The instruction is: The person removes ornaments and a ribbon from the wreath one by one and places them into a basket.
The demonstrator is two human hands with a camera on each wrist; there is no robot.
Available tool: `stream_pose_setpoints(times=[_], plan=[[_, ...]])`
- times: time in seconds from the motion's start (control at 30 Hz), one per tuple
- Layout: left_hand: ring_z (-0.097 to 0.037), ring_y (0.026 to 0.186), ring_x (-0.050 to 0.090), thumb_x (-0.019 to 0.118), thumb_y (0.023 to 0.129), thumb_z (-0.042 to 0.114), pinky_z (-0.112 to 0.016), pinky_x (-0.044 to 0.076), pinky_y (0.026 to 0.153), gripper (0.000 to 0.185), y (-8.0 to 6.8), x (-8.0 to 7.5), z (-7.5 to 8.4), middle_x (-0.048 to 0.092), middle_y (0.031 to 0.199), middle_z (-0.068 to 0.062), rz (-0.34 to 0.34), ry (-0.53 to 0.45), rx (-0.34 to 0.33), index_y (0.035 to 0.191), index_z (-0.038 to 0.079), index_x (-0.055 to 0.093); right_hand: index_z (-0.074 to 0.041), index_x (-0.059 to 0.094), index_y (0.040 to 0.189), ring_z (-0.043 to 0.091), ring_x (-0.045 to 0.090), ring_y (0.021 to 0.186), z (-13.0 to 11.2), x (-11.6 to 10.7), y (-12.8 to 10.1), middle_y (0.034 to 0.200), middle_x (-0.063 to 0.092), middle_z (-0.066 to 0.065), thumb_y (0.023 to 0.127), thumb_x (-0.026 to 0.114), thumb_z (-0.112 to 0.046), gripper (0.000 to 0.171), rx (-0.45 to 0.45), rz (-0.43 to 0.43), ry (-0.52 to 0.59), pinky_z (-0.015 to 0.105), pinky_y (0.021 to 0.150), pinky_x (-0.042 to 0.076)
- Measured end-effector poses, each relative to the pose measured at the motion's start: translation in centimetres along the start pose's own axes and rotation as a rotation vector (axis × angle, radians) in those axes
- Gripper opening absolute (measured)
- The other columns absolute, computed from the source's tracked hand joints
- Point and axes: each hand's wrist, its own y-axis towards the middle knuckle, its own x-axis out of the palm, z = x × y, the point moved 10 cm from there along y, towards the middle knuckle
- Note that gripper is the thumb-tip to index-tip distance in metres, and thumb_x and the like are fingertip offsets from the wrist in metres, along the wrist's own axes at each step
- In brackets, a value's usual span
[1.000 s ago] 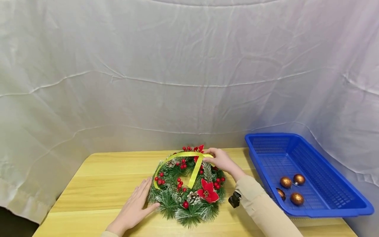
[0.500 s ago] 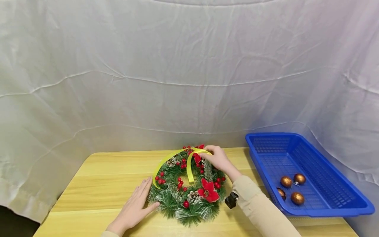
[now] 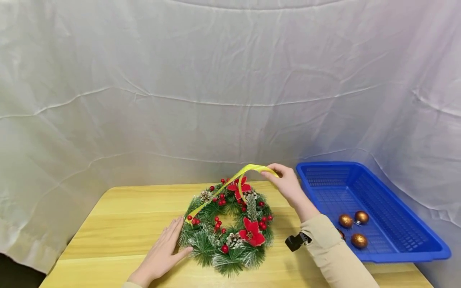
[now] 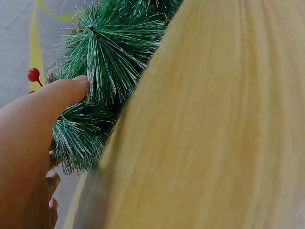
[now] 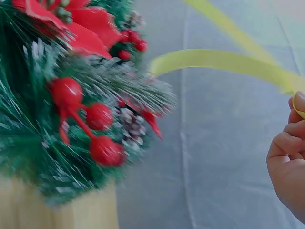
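Now the right hand [image 3: 288,185] has a pinching grip on the yellow ribbon [image 3: 230,185], slanting down-left across the wreath [image 3: 227,236]

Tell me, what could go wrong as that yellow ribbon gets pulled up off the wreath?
The ribbon runs taut from the right hand down among the berries, so it might snag and jerk the wreath. Only the left hand, flat against its edge, steadies it, so the wreath could lift or slide across the table. The ribbon, merely pinched, may also slip free.
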Motion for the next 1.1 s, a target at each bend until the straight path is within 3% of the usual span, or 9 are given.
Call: stream_pose_setpoints(times=[0.2, 0.33, 0.43, 0.53, 0.8, 1.1], plan=[[-0.029, 0.142, 0.02, 0.056, 0.087, 0.06, -0.053, 0.019, 0.112, 0.091, 0.0, 0.0, 0.0, 0.019, 0.157, -0.009, 0.005, 0.004, 0.005, 0.152, 0.007, 0.021, 0.004, 0.067, 0.1, 0.008, 0.054, 0.077, -0.7, -4.0, -0.4, 0.087, 0.065, -0.004, 0.089, 0.063, -0.003, 0.014, -0.004, 0.115, 0.104, 0.018, 0.063, 0.046], [-0.03, 0.142, 0.021, 0.056, 0.087, 0.059, -0.053, 0.02, 0.112, 0.091, 0.0, 0.0, 0.1, 0.019, 0.157, -0.01, 0.01, 0.003, 0.008, 0.152, 0.007, 0.021, -0.006, 0.068, 0.092, 0.008, 0.048, 0.066, -1.0, -6.4, -0.7, 0.075, 0.059, -0.006, 0.091, 0.063, -0.006, 0.006, 0.019, 0.163, 0.21, 0.018, 0.054, 0.042], [-0.031, 0.142, 0.02, 0.057, 0.087, 0.059, -0.054, 0.02, 0.112, 0.091, 0.0, 0.0, 0.1, 0.019, 0.157, -0.01, 0.013, -0.002, 0.005, 0.152, 0.007, 0.02, -0.015, 0.069, 0.088, 0.008, 0.048, 0.062, -1.2, -8.0, -1.0, 0.071, 0.057, -0.007, 0.092, 0.062, -0.007, 0.011, 0.027, 0.184, 0.242, 0.019, 0.051, 0.041], [-0.031, 0.142, 0.02, 0.057, 0.087, 0.059, -0.054, 0.02, 0.112, 0.091, 0.1, 0.0, 0.0, 0.019, 0.157, -0.01, 0.014, -0.006, 0.001, 0.153, 0.008, 0.02, -0.017, 0.069, 0.086, 0.008, 0.049, 0.06, -0.9, -9.6, -1.5, 0.07, 0.058, -0.007, 0.092, 0.061, -0.006, 0.014, 0.04, 0.193, 0.279, 0.019, 0.051, 0.042], [-0.03, 0.142, 0.019, 0.056, 0.087, 0.059, -0.054, 0.02, 0.112, 0.091, 0.1, 0.1, 0.0, 0.018, 0.157, -0.009, 0.008, -0.006, 0.004, 0.153, 0.009, 0.019, -0.009, 0.068, 0.087, 0.009, 0.051, 0.06, -0.5, -13.6, -2.8, 0.074, 0.062, -0.002, 0.093, 0.053, 0.006, 0.022, 0.004, 0.214, 0.546, 0.018, 0.053, 0.045], [-0.03, 0.142, 0.02, 0.056, 0.087, 0.059, -0.054, 0.02, 0.112, 0.091, 0.0, 0.2, -0.1, 0.018, 0.157, -0.01, 0.008, -0.01, 0.001, 0.153, 0.008, 0.019, -0.002, 0.066, 0.088, 0.012, 0.052, 0.056, 0.3, -17.5, -4.4, 0.071, 0.064, 0.005, 0.093, 0.056, 0.004, 0.014, -0.009, 0.262, 0.655, 0.02, 0.049, 0.045]])
